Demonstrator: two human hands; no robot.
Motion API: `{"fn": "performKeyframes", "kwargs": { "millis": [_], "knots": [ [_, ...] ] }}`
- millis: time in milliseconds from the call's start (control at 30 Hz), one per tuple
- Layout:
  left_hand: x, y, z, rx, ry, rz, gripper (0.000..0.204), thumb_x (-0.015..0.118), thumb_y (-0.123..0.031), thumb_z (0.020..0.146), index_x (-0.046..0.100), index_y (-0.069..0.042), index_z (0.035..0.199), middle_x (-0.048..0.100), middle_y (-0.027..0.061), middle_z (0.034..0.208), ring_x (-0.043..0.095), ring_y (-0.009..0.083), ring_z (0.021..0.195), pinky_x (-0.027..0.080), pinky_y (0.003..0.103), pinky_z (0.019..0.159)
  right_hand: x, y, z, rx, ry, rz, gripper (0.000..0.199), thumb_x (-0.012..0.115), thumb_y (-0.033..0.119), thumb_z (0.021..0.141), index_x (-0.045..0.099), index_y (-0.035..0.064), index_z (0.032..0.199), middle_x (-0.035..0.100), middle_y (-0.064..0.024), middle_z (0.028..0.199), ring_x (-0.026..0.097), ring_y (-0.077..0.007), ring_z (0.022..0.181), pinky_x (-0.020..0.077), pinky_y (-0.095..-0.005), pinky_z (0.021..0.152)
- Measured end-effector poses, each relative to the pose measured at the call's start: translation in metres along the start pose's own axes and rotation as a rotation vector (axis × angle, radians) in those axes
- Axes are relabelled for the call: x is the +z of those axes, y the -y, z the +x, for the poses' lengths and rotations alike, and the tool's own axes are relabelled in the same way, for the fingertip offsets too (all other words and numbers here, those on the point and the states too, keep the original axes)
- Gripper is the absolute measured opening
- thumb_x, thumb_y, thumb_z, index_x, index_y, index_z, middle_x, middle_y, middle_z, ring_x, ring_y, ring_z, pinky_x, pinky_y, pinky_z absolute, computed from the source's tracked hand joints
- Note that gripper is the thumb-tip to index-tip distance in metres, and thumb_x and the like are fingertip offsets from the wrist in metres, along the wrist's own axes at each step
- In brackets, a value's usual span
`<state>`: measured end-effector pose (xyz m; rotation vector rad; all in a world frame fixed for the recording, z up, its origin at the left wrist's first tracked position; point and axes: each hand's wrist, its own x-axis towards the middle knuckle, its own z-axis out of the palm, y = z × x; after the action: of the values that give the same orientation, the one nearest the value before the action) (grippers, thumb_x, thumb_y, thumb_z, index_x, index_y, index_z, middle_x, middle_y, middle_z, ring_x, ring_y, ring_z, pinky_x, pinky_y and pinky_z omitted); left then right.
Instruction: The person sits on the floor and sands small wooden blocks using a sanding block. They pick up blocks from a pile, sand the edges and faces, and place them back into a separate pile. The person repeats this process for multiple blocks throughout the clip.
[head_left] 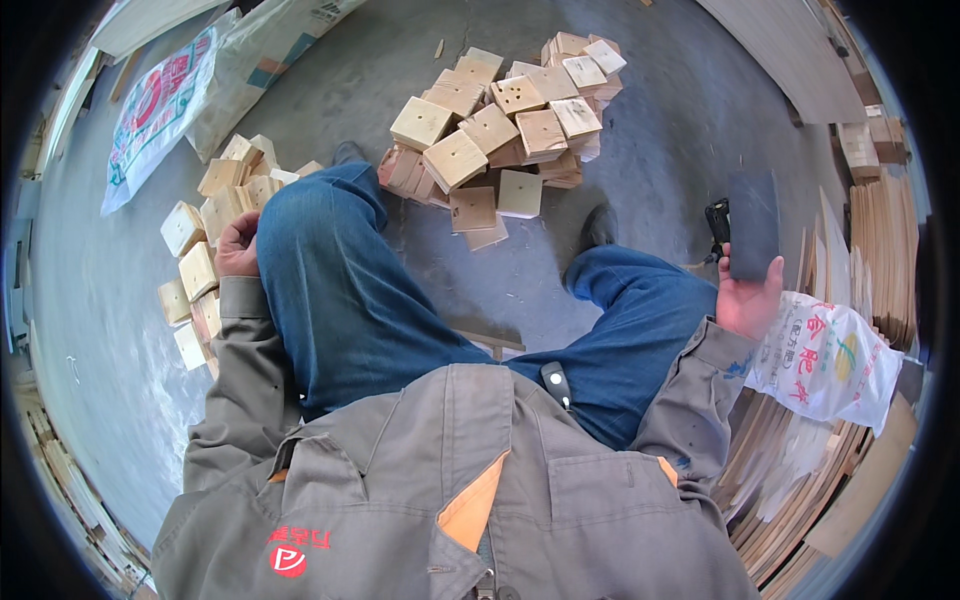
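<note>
My left hand is beside my left knee, next to the pile of squarish pale wooden blocks on the left. Its fingers are curled, and my knee partly covers them, so whatever they may hold is hidden. Out on the right, my right hand grips the lower end of a dark grey, flat rectangular slab. A thumb shows along one side of it. Just left of the slab, a black object of unclear kind is on the floor.
Between and beyond my feet lies a larger heap of wooden blocks, some with small holes. White printed sacks are at the upper left, and another sack lies on stacked thin wooden strips at the right. Large pale boards stand upper right.
</note>
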<state>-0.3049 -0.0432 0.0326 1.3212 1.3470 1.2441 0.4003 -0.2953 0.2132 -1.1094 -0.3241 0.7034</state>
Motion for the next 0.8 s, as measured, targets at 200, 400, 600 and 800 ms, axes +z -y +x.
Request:
{"fn": "performKeyframes", "kwargs": {
  "millis": [200,400,600,800],
  "knots": [
    [0.001,-0.005,0.013,-0.043,-0.091,0.045,0.025,0.079,-0.006,0.098,0.07,0.001,0.12,0.076,0.0091,0.109,0.072,0.0149,0.096,0.059,0.029,0.089,-0.001,0.001,0.002,0.021,-0.008,0.031,0.056,0.073,0.044,0.102,0.061,0.0002,0.135,0.072,-0.0178,0.122,0.07,-0.0381,0.107,0.051,-0.0459,0.091],
    [0.021,-0.048,0.034,0.011,-0.048,0.005,0.022,0.076,-0.007,0.1,0.07,0.001,0.119,0.074,0.0071,0.103,0.071,0.0142,0.088,0.06,0.027,0.082,0.004,0.0,0.002,0.014,-0.024,0.024,0.057,0.073,0.044,0.102,0.06,-0.0005,0.136,0.071,-0.0181,0.124,0.069,-0.0389,0.107,0.0509,-0.0471,0.091],
    [0.065,-0.122,0.06,0.112,0.036,-0.05,0.023,0.074,-0.003,0.101,0.069,0.001,0.123,0.073,0.0072,0.108,0.07,0.013,0.09,0.06,0.027,0.084,0.012,-0.003,0.001,-0.008,-0.015,0.051,0.057,0.071,0.041,0.102,0.059,-0.0018,0.138,0.071,-0.0183,0.125,0.069,-0.0421,0.107,0.0506,-0.0475,0.09],
    [0.095,-0.166,0.089,0.129,0.232,0.077,0.026,0.073,-0.003,0.1,0.07,0.001,0.126,0.073,0.007,0.11,0.071,0.014,0.095,0.059,0.029,0.089,0.011,-0.004,-0.001,-0.046,-0.036,0.145,0.064,0.075,0.042,0.097,0.058,-0.0012,0.141,0.069,-0.0207,0.13,0.066,-0.0448,0.113,0.0499,-0.0503,0.091]
  ]
}}
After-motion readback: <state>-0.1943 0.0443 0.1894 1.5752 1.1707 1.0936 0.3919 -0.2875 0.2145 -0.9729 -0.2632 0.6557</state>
